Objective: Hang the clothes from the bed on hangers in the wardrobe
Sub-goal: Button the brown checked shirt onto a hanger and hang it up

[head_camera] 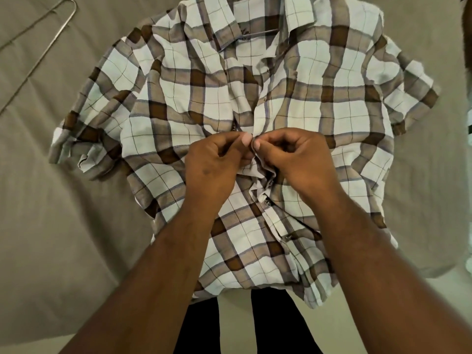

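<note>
A white and brown plaid short-sleeved shirt (319,103) lies front-up on the bed (51,200), its collar at the top. A thin metal hanger bar (258,33) shows inside the neck opening. My left hand (214,162) and my right hand (296,157) meet at the middle of the button placket, each pinching one edge of the shirt front between thumb and fingers. Below my hands, three buttons along the placket are fastened. The button under my fingertips is hidden.
A second bare metal wire hanger (43,44) lies on the beige bedsheet at the upper left. The shirt hem hangs over the bed's near edge, above my dark trouser legs (201,325) and a pale floor. The wardrobe is out of view.
</note>
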